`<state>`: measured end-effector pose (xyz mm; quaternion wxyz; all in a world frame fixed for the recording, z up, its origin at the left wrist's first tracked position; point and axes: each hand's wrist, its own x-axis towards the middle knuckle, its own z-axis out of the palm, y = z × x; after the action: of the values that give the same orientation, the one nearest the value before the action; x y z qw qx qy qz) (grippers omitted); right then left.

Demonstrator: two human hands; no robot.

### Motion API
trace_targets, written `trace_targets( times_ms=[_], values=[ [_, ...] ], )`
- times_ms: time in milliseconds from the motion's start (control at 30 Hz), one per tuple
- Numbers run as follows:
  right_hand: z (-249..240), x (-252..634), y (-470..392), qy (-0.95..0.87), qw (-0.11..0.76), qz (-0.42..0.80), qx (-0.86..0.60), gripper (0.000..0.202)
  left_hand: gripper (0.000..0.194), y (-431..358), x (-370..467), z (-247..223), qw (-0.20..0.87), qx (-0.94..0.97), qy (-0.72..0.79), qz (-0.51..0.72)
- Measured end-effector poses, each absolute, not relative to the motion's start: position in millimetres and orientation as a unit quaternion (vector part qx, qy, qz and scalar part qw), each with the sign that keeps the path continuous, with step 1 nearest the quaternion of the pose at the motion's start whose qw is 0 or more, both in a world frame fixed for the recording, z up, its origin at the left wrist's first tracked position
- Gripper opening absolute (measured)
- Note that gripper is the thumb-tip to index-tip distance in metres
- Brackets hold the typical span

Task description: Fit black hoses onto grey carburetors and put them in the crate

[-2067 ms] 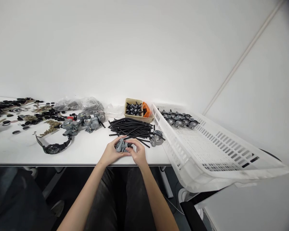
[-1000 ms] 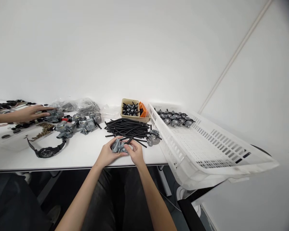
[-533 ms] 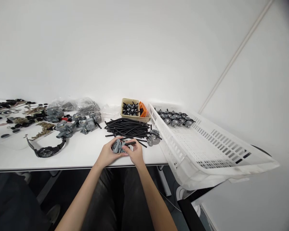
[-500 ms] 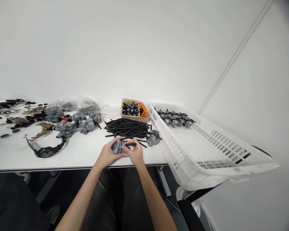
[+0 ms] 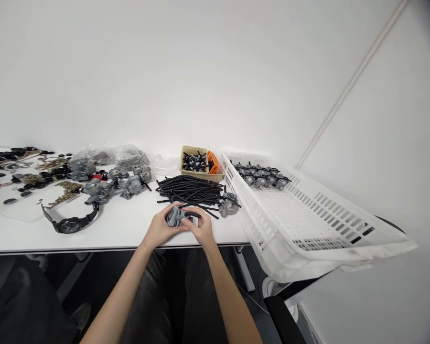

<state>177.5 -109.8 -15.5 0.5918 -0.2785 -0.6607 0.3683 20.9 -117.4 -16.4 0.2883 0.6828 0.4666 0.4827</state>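
Near the table's front edge, my left hand [image 5: 161, 228] is closed around a grey metal carburetor [image 5: 174, 216]. My right hand [image 5: 202, 230] pinches a short black rubber hose [image 5: 192, 214] at the carburetor's right side; fingers partly cover where the two meet. Just beyond my hands lies a pile of black hoses [image 5: 189, 189]. Another carburetor [image 5: 229, 203] with black hose on it stands to the right of the pile, beside the crate.
A white plastic crate [image 5: 297, 248] on the right holds several carburetors [image 5: 261, 175]. Behind the hoses stand a cream bin [image 5: 182, 162] of small parts and an orange basket [image 5: 213, 165]. Leftward are more carburetors [image 5: 97, 191], a black wristwatch [image 5: 69, 225] and brass bits [image 5: 68, 190].
Both hands stay in nearly the same place with the carburetor. The black hose in my right hand now slants down to the right. The view has shifted very slightly.
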Motion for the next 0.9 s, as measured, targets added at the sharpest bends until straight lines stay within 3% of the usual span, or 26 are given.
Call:
trace_targets(
  times_ms=[200, 467, 667, 900],
  values=[
    [-19.6, 175.4, -108.8, -0.622, 0.597, 0.403, -0.307, 0.019, 0.072, -118.6, 21.3, -14.6, 0.305, 0.678, 0.463, 0.483],
    [-17.1, 173.6, -108.6, -0.633, 0.597, 0.375, -0.320, 0.031, 0.069, -116.2, 21.6, -20.4, 0.267, 0.701, 0.454, 0.481],
    [-14.3, 175.9, -110.5, -0.656, 0.589, 0.351, -0.315, 0.014, 0.069, -115.6, 21.5, -22.2, 0.246, 0.711, 0.458, 0.473],
    [-20.1, 174.9, -105.3, -0.629, 0.590, 0.394, -0.317, 0.025, 0.072, -116.8, 21.6, -18.6, 0.282, 0.689, 0.462, 0.483]
  ],
)
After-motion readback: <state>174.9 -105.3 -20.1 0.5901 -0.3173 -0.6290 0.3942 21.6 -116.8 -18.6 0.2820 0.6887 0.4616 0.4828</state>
